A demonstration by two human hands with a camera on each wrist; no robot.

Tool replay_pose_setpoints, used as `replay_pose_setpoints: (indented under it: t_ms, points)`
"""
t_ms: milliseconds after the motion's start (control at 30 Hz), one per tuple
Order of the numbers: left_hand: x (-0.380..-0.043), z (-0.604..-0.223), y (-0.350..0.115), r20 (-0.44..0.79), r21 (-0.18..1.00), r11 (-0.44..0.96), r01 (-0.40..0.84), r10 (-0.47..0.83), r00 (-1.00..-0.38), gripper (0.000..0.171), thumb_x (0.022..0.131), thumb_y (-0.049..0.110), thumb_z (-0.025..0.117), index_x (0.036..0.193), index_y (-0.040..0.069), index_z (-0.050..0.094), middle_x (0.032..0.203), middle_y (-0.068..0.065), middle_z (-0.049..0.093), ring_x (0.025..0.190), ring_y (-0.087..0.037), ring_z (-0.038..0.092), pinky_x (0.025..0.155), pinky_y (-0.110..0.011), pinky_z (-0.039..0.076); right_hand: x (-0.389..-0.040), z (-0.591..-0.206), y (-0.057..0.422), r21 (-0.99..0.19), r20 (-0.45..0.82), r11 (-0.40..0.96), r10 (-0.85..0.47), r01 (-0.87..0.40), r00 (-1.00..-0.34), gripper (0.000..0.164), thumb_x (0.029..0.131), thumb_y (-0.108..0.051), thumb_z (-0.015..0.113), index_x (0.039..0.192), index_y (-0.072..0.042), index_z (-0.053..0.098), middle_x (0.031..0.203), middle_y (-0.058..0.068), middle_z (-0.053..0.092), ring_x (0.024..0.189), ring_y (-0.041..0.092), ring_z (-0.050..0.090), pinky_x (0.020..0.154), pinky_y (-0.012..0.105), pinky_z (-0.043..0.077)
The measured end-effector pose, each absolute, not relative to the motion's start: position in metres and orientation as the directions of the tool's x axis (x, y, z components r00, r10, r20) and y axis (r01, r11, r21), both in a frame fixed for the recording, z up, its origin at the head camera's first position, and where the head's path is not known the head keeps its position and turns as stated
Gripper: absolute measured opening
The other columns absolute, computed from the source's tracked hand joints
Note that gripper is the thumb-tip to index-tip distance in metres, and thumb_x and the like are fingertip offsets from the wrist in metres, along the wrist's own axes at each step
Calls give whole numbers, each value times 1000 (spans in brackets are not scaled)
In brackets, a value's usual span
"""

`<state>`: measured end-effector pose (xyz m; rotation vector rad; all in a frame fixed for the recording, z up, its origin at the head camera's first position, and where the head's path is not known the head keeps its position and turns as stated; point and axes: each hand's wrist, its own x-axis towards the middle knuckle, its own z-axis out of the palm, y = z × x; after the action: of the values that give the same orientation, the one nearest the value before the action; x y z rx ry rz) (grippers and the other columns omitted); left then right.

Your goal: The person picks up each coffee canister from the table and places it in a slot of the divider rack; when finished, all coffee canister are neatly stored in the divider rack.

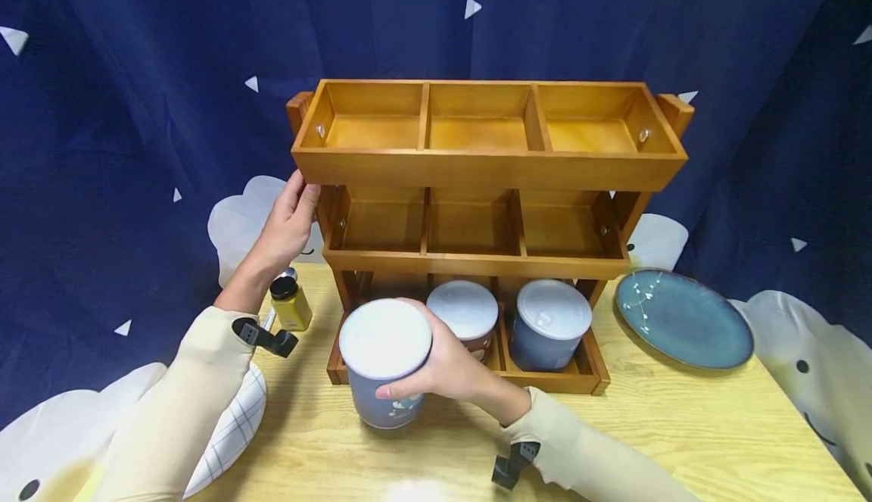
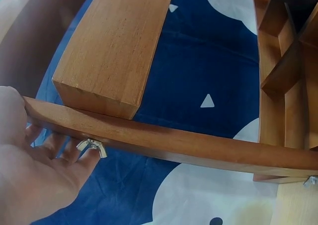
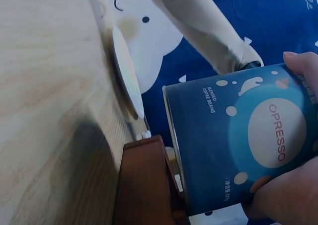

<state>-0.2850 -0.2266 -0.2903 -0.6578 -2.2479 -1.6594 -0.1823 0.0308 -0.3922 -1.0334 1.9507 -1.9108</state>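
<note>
A three-tier wooden rack stands on the table, each tier split into three compartments. My left hand grips its left side post below the top tier; in the left wrist view the fingers lie beside a wing nut. My right hand holds a blue coffee-bean can with a white lid, marked OPRESSO in the right wrist view. This can is raised before the bottom tier's left compartment and partly hides it. A brown can sits in the bottom middle compartment, a blue-grey can in the bottom right.
A teal oval plate lies right of the rack. On the left are a yellow jar with a black lid and a white plate with a grid pattern. A dark blue curtain hangs behind.
</note>
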Motion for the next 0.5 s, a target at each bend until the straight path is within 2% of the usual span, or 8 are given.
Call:
replay_pose_setpoints:
  t_ms: [500]
  points:
    - [-284, -289, -225, 469, 829, 240, 506, 197, -861, 47, 104, 34, 29, 150, 27, 24, 152, -8, 32, 138, -27, 36, 109, -57, 33, -192, -400, 14, -949, 285, -9, -448, -314, -847, 99, 57, -18, 93, 138, -31, 37, 132, -6, 52, 117, 16, 56, 99, 39, 46]
